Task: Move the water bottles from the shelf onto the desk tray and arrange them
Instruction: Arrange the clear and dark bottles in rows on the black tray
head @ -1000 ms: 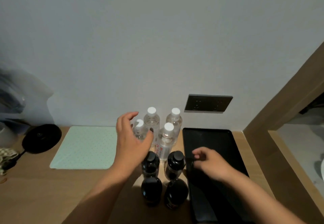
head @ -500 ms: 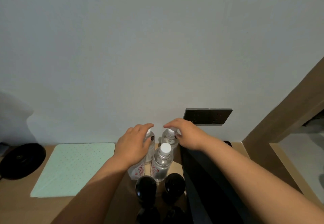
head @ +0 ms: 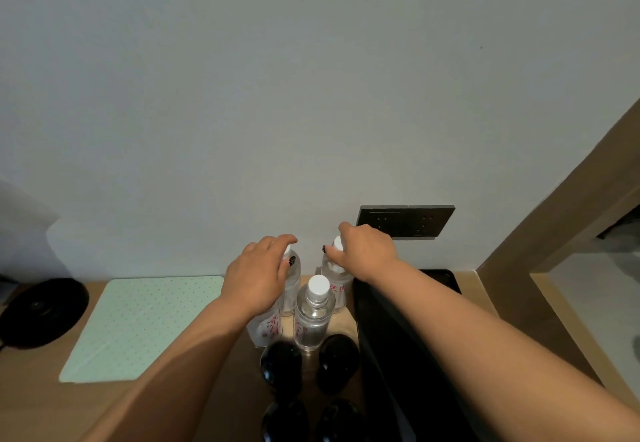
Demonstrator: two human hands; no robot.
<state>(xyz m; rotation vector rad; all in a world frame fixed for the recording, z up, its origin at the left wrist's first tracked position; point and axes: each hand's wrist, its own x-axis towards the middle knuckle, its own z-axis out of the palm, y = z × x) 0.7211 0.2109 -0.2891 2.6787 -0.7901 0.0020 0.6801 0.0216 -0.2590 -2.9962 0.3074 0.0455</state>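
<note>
Hands [head: 258, 277] atop rear bottles [head: 337, 273]

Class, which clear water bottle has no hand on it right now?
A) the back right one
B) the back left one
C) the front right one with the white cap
C: the front right bottle stands free; left hand and right hand cover the back caps.

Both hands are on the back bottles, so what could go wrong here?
The left hand and right hand reach over the front bottle and dark bottles; a forearm might topple them. Gripping only the caps, a back bottle could slip. The tray sits close, perhaps catching a base.
</note>
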